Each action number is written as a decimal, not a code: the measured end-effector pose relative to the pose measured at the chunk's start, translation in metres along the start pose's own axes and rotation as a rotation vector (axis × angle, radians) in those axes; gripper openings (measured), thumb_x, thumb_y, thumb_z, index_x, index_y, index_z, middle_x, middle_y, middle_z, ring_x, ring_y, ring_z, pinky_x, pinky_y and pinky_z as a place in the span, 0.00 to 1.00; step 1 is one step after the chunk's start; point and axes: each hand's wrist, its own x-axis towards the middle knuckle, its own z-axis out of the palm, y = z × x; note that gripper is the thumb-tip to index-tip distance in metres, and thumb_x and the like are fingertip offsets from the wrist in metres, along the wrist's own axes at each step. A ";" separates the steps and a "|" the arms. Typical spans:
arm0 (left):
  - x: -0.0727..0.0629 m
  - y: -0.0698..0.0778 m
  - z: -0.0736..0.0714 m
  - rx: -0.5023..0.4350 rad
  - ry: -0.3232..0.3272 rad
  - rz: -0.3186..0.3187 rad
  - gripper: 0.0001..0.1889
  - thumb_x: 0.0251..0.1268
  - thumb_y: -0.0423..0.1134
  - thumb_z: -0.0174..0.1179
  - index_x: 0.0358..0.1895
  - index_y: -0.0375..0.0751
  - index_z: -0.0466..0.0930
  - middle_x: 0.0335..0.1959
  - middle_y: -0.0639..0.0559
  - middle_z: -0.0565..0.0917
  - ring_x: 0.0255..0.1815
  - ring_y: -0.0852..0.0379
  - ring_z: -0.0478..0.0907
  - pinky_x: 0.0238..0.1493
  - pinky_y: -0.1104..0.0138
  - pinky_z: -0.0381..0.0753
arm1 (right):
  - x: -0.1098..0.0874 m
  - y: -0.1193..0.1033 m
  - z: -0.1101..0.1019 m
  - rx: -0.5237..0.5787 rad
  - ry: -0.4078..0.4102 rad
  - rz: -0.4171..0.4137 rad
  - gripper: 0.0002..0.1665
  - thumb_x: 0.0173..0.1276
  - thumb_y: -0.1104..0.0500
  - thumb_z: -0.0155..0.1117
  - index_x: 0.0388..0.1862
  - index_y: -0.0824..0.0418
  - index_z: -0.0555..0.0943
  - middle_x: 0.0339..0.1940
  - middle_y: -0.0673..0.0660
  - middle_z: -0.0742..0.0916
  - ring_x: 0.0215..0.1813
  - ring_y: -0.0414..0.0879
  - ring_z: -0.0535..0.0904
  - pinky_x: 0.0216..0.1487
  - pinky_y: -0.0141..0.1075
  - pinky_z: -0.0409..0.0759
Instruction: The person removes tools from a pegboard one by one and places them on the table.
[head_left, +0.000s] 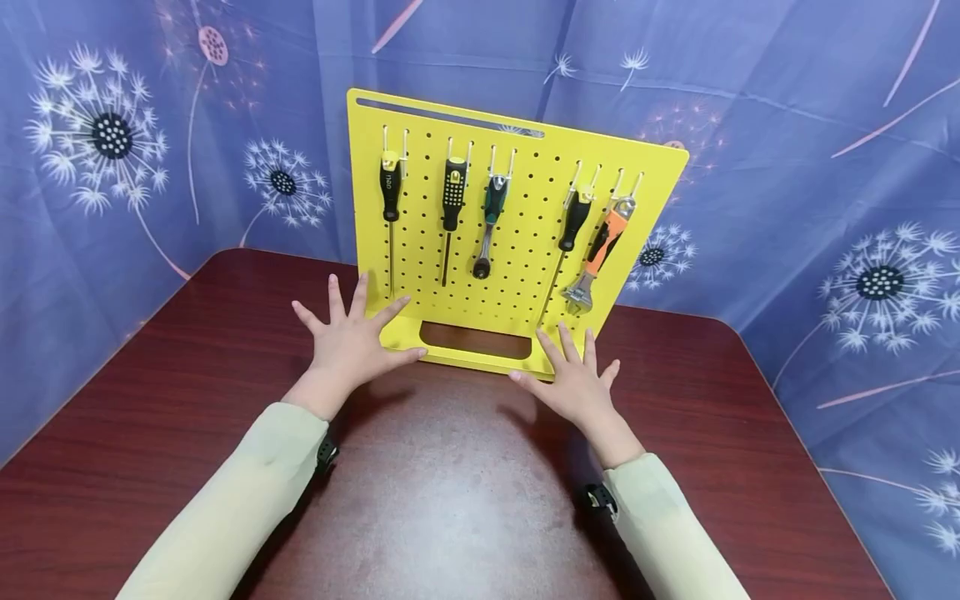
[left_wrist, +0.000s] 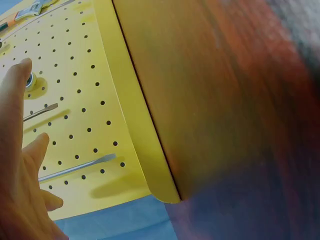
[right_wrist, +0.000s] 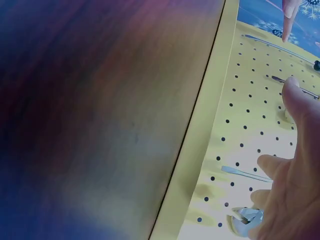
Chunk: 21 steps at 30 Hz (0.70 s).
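A yellow pegboard (head_left: 517, 242) stands on the table with tools hanging from white hooks. From left to right hang a long screwdriver (head_left: 390, 187), a shorter screwdriver (head_left: 453, 196), a green-handled ratchet wrench (head_left: 493, 204), another long screwdriver (head_left: 575, 221) and an orange adjustable wrench (head_left: 606, 237). My left hand (head_left: 347, 343) hovers at the board's lower left corner, fingers spread and holding nothing. At the lower right, my right hand (head_left: 579, 385) is likewise spread and holds nothing, nearest the adjustable wrench and the right screwdriver. Whether any fingertip touches the board, I cannot tell.
The dark red table (head_left: 450, 492) spreads in front of the board and to both sides. Behind it hangs a blue curtain (head_left: 750, 100) with dandelion prints. The board's base has a long cutout near its front edge.
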 end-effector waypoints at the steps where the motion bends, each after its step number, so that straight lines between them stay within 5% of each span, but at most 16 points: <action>1: 0.000 0.000 0.000 0.001 -0.001 -0.001 0.48 0.59 0.80 0.53 0.82 0.71 0.53 0.87 0.41 0.32 0.82 0.25 0.18 0.65 0.14 0.21 | 0.000 0.000 -0.001 -0.002 0.001 -0.001 0.52 0.70 0.26 0.54 0.86 0.43 0.51 0.89 0.57 0.47 0.86 0.69 0.29 0.72 0.85 0.32; 14: -0.012 0.002 -0.012 -0.054 0.021 0.016 0.44 0.62 0.75 0.57 0.81 0.68 0.57 0.87 0.41 0.42 0.83 0.23 0.28 0.66 0.14 0.23 | -0.010 0.007 -0.013 0.090 0.039 -0.027 0.49 0.73 0.30 0.56 0.85 0.46 0.55 0.88 0.57 0.52 0.87 0.68 0.33 0.72 0.86 0.31; 21: -0.016 0.002 -0.022 -0.125 0.089 -0.016 0.38 0.68 0.65 0.58 0.78 0.58 0.66 0.84 0.40 0.56 0.84 0.25 0.44 0.69 0.15 0.37 | -0.012 0.017 -0.021 0.238 0.111 -0.100 0.46 0.73 0.35 0.61 0.82 0.53 0.61 0.86 0.61 0.59 0.86 0.68 0.41 0.70 0.88 0.36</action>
